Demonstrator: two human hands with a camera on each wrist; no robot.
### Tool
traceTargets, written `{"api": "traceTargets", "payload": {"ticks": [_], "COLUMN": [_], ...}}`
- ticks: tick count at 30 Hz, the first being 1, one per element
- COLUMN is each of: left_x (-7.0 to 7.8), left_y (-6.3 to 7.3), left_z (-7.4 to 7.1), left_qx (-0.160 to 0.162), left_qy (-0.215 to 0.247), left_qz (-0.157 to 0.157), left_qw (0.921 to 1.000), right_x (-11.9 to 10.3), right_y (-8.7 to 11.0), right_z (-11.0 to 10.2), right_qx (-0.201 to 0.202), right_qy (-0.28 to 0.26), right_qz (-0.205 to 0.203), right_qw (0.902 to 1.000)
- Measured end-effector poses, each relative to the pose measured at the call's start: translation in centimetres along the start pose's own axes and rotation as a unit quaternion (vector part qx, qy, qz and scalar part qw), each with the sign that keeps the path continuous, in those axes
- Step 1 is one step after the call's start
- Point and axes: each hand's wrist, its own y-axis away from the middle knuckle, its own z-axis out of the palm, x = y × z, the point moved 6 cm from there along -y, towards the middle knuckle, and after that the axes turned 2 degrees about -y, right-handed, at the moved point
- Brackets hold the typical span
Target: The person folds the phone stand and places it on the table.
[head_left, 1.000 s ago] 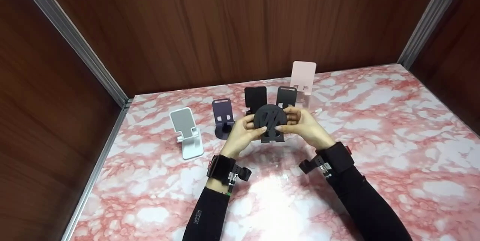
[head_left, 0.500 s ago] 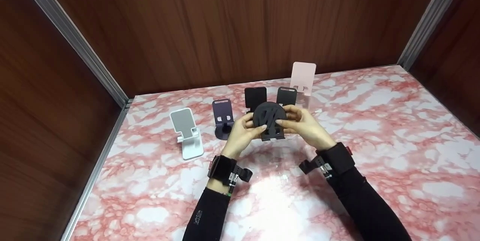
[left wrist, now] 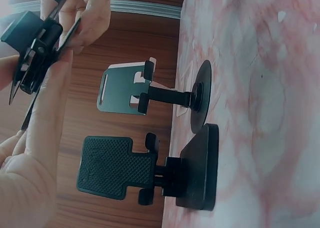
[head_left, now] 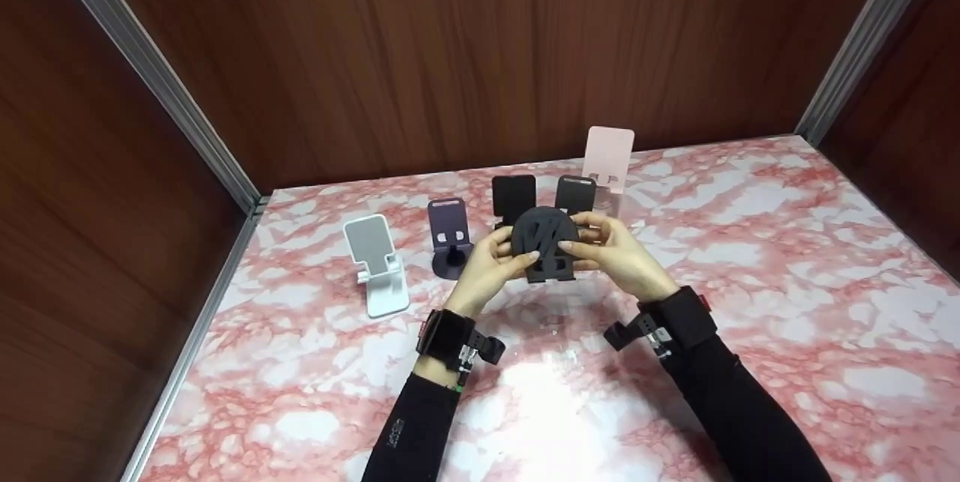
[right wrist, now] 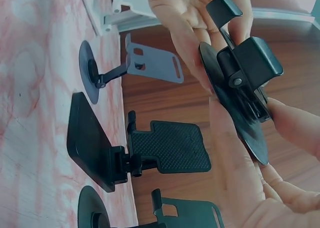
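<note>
A black phone stand (head_left: 543,233), folded so that its round base lies close to its plate, is held up between both hands. The left hand (head_left: 482,270) grips its left side, thumb on the round base and fingers behind. On the other side the right hand (head_left: 621,253) pinches it the same way. In the right wrist view the stand (right wrist: 235,100) shows its round disc edge-on, with the hinge and bent lips beside it. Just behind the hands stand a black phone stand with a rectangular base (left wrist: 197,168) and a dark one with a round base (left wrist: 202,95).
A white phone stand with a grey pad (head_left: 371,246) stands on the left of the marbled table (head_left: 300,392). Between it and the hands is a purple phone stand (head_left: 448,223). A pink phone stand (head_left: 609,148) rises at the back right, before the wooden wall (head_left: 450,55).
The held stand has risen slightly and tilted a little. The right thumb has shifted up along the round base. Both hands keep their hold, and the other stands have stayed in place.
</note>
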Motion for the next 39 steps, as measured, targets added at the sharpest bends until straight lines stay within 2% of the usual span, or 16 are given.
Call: {"api": "traceTargets", "payload": {"ticks": [2,5,9,14,18,20,23,24,26,28,30,31,33,35,37,39], "left_x": [-0.3,-3.1,-5.8,-0.8,2.6,1.7,-1.3,-1.3,-2.9,-1.8,-2.3,-2.4,-0.9,-0.8,2.0,2.0], "left_y": [-0.3,-2.2,-3.2,0.7,3.6,3.9,3.8,4.2,4.4,5.5,5.9,6.1,7.3,7.9,9.6,10.0], "left_z": [-0.3,-1.9,-4.1,-3.2,-2.5,-3.5,-5.7,-6.2,-7.6,-7.7,-8.9,-9.1,-8.9,-9.2,-8.1,-8.3], "left_qx": [-0.011,-0.011,0.019,0.033,0.044,0.058,0.075,0.076,0.081,0.074,0.069,0.069,0.066,0.071,0.069,0.071], "left_qy": [-0.017,-0.097,-0.243,-0.353,-0.431,-0.457,-0.470,-0.482,-0.494,-0.505,-0.529,-0.524,-0.528,-0.532,-0.522,-0.529], "left_qz": [0.009,0.053,0.112,0.131,0.149,0.163,0.182,0.176,0.171,0.146,0.138,0.137,0.126,0.123,0.095,0.079], "left_qw": [0.9997,0.9938,0.9633,0.9259,0.8891,0.8725,0.8606,0.8550,0.8487,0.8474,0.8346,0.8380,0.8374,0.8349,0.8449,0.8421], "right_x": [0.0,-0.1,-0.1,0.1,0.6,0.8,1.2,1.4,1.7,1.8,2.0,2.0,2.1,2.3,2.6,2.7], "right_y": [0.1,0.4,0.9,1.4,1.7,1.9,2.3,2.5,2.8,3.1,3.4,3.4,3.6,3.8,3.9,4.1], "right_z": [-0.2,-0.6,-1.4,-3.0,-4.6,-5.4,-6.8,-7.4,-8.5,-9.6,-10.7,-11.2,-12.1,-13.1,-14.0,-14.8], "right_qx": [-0.001,-0.004,-0.006,-0.007,-0.001,0.003,0.006,0.007,0.009,0.010,0.010,0.011,0.013,0.016,0.025,0.036], "right_qy": [-0.014,-0.032,-0.049,-0.059,-0.043,-0.030,-0.014,-0.010,-0.005,-0.011,-0.019,-0.021,-0.024,-0.025,-0.026,-0.018], "right_qz": [0.004,0.009,0.017,0.025,0.037,0.044,0.053,0.057,0.063,0.062,0.061,0.062,0.064,0.071,0.082,0.091], "right_qw": [0.9999,0.9994,0.9986,0.9979,0.9984,0.9986,0.9985,0.9983,0.9980,0.9980,0.9979,0.9978,0.9976,0.9970,0.9960,0.9950]}}
